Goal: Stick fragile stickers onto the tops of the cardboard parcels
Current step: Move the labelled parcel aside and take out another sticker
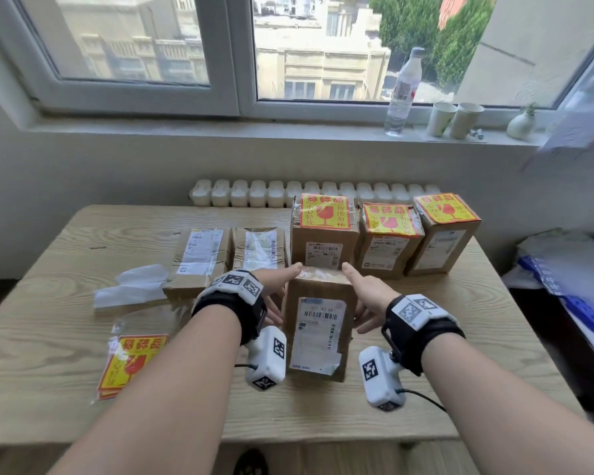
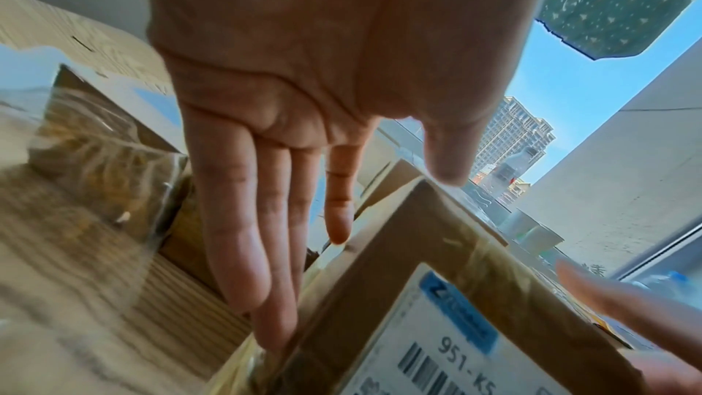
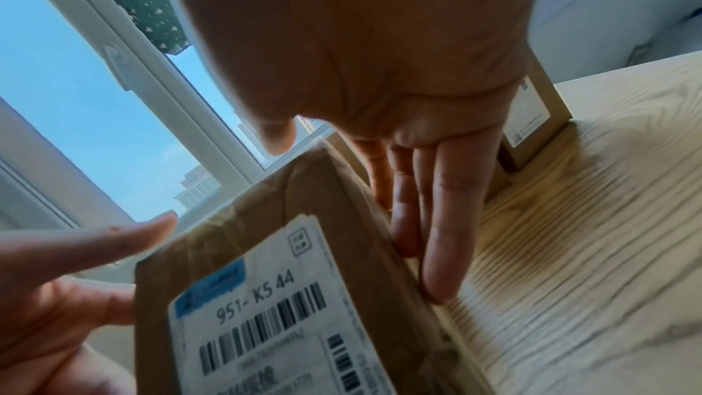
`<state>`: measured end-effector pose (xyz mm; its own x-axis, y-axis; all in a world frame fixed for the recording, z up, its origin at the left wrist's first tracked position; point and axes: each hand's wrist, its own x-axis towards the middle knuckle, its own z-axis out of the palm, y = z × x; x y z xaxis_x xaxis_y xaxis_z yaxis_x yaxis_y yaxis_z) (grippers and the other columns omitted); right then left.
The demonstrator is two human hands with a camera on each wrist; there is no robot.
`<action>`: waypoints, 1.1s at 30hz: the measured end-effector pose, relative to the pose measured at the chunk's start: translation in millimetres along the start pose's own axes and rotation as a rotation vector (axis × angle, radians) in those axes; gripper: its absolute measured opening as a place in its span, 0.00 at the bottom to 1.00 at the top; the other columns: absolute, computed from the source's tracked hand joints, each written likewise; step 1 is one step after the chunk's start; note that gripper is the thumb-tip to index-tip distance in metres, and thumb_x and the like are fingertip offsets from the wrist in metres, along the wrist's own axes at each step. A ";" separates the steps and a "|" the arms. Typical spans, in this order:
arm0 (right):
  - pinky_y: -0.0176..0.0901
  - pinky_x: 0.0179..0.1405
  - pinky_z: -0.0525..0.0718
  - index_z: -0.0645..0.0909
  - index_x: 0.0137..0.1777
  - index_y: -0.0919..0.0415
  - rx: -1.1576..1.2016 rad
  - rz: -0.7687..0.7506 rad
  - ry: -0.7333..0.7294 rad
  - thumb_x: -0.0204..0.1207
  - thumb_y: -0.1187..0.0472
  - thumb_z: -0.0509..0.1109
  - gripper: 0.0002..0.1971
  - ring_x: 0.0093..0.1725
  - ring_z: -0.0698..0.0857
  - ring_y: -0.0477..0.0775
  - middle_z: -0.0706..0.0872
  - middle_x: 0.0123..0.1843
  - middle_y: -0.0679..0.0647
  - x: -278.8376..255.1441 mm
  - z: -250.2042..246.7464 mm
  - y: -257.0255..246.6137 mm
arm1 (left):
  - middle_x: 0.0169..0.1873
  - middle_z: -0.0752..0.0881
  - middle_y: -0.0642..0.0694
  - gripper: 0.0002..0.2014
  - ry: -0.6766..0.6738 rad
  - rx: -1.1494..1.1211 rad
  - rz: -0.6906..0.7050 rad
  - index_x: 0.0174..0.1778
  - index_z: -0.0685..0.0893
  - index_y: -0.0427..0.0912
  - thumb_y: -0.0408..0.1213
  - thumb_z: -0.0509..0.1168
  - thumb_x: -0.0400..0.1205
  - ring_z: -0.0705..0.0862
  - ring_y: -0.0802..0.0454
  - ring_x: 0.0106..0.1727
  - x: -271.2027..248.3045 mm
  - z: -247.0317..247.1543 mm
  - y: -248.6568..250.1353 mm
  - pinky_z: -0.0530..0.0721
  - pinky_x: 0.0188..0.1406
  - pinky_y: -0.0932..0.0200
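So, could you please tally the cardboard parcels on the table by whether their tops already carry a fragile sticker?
Stickered parcels: 3
Unstickered parcels: 3
Total: 6 parcels

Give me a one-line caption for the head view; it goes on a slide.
Both hands, left hand and right hand, flank an unstickered upright parcel before three fragile-stickered parcels.
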<state>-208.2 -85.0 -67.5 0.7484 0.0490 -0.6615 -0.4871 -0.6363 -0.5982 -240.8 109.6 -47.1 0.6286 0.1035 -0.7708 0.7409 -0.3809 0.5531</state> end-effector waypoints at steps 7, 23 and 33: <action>0.53 0.46 0.92 0.78 0.51 0.66 -0.086 -0.081 -0.067 0.78 0.55 0.64 0.13 0.40 0.91 0.59 0.89 0.41 0.63 -19.6 27.7 -0.2 | 0.37 0.86 0.37 0.24 0.039 -0.041 -0.044 0.45 0.81 0.33 0.55 0.61 0.82 0.86 0.44 0.38 -15.8 -5.0 -41.8 0.84 0.42 0.54; 0.45 0.54 0.78 0.75 0.65 0.57 -0.300 -0.431 0.388 0.77 0.53 0.67 0.18 0.57 0.80 0.54 0.80 0.61 0.54 -27.7 69.1 -44.0 | 0.55 0.87 0.37 0.19 0.069 -0.073 -0.046 0.62 0.79 0.34 0.47 0.57 0.87 0.84 0.50 0.34 -23.4 -50.4 -69.3 0.81 0.39 0.56; 0.43 0.48 0.83 0.85 0.47 0.57 -0.343 -0.537 0.214 0.77 0.59 0.65 0.07 0.46 0.86 0.54 0.88 0.44 0.52 -34.6 176.3 -118.3 | 0.37 0.80 0.40 0.08 0.249 -0.089 0.017 0.43 0.75 0.36 0.30 0.55 0.87 0.78 0.52 0.28 -21.5 -166.0 -134.3 0.78 0.23 0.66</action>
<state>-255.9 124.3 -53.6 0.9366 0.2960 -0.1873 0.1218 -0.7766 -0.6181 -314.6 311.1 -52.4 0.6718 0.3248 -0.6657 0.7407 -0.3037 0.5993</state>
